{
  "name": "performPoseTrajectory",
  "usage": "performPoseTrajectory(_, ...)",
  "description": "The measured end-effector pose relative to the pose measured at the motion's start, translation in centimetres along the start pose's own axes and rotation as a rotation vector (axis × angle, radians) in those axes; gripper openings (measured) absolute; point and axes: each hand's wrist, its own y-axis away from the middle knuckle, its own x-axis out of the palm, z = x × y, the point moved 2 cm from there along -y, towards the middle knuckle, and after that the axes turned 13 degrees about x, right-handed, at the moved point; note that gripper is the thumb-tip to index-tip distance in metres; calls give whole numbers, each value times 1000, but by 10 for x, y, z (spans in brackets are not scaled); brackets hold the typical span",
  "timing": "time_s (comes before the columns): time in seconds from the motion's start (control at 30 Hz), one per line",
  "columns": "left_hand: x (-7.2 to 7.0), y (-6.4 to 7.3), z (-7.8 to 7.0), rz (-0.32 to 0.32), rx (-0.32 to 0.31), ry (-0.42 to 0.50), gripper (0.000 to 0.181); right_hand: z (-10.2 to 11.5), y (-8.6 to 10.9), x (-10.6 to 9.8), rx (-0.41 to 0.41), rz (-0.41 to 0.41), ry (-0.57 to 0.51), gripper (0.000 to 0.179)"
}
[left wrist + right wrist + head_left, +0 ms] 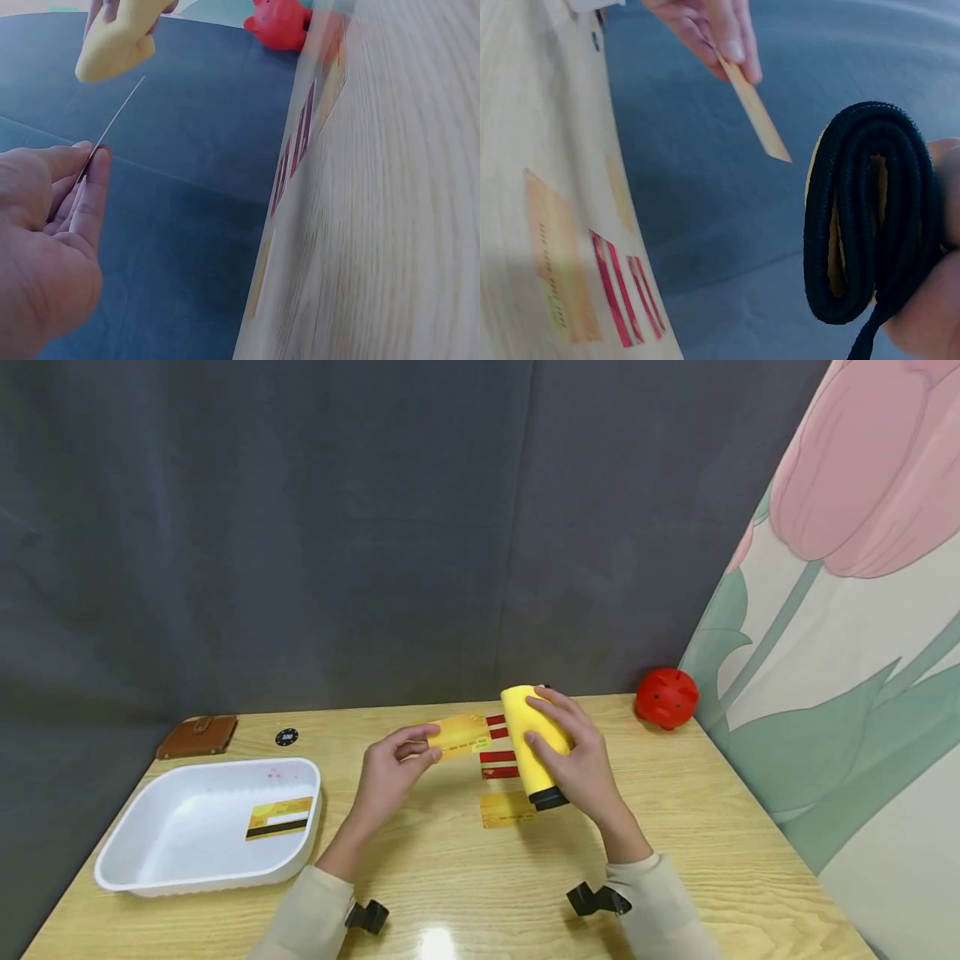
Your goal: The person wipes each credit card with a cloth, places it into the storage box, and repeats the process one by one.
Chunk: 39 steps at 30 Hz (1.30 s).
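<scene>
My left hand (397,768) pinches a gold bank card (461,735) by its left end, between thumb and fingers, above the table. In the left wrist view this card (120,112) shows edge-on. My right hand (581,756) grips a rolled yellow cloth (528,743) with a black border, held tilted and raised. From the right wrist view the roll's black end (862,210) shows its folded layers. Beneath the hands lie red-striped cards (498,766) and another gold card (506,810), partly covered by the cloth in the head view. The card and the cloth are apart.
At left stands a white plastic tray (217,771) with a gold card (279,819) inside. Behind it are a brown leather wallet (197,737) and a black poker chip (287,737). A red piggy bank (667,698) sits at the back right. A dark curtain (337,543) hangs behind the table.
</scene>
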Motion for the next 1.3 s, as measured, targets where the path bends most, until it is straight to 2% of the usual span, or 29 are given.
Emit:
performPoseTrajectory(0.17, 3, -1, -1, -11, 27, 16, 30, -1, 2, 14, -30, 42, -3, 44)
performPoseTrajectory(0.4, 8, 2, 0, -13, 38, 22, 29, -9, 5, 30, -56, 78, 69, 45)
performPoseTrajectory(0.6, 15, 4, -1, -38, 70, 16, 28, -6, 9, 40, -54, 98, 107, 45)
performPoseTrajectory(0.9, 21, 6, -1, -56, 68, 18, 26, 2, 18, 59, -127, 158, 141, 43)
performPoseTrajectory(1.3, 20, 6, -2, -53, 71, 35, 23, 1, 16, 54, -125, 113, 146, 44)
